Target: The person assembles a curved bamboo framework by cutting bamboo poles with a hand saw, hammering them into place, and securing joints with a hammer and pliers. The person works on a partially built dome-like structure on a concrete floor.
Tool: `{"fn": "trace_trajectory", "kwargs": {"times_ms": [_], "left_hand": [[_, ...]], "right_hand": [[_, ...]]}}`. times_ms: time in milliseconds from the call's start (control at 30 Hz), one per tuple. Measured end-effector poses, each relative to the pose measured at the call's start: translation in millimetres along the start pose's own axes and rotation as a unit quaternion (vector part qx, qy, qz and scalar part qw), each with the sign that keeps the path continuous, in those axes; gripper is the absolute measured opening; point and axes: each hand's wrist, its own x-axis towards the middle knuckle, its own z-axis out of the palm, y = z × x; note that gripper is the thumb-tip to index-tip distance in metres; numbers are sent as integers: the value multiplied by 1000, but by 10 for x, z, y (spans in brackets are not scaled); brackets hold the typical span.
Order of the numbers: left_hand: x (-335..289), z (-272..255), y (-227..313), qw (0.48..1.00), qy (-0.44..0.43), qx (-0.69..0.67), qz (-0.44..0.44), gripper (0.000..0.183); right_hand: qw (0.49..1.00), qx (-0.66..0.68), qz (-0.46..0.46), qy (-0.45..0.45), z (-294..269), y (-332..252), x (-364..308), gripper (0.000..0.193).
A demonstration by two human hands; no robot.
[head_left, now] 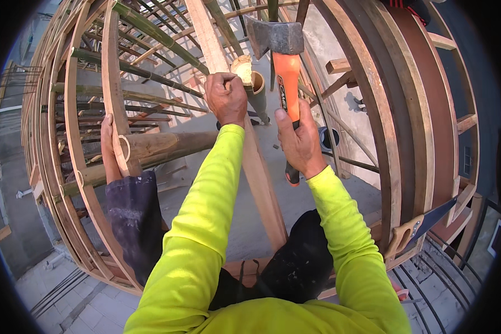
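The axe (286,72) is orange and black with a grey head (286,38). The sleeves (206,195) are bright yellow-green. The black pants (298,261) have white specks.

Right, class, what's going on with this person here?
The right hand holds a hatchet with its head uppermost. The left hand is curled at a beam, near the open end of a bamboo; what it grips, if anything, is unclear. A saw sits off to the right.
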Motion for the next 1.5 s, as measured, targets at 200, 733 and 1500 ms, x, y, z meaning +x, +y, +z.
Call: {"fn": "trace_trajectory", "kwargs": {"times_ms": [200, 733, 1500], "left_hand": [[-25, 44, 12, 1000, -4, -11, 8, 4], [-3, 82, 23, 1000, -2, -11, -18, 5], [11, 37, 20, 1000, 15, 0, 8, 4]], "right_hand": [[989, -142, 37, 23, 175, -21, 67, 31], [995, -61, 80, -25, 183, 75, 258, 35], [977, -208, -32, 37, 288, 207, 193, 31]]}}
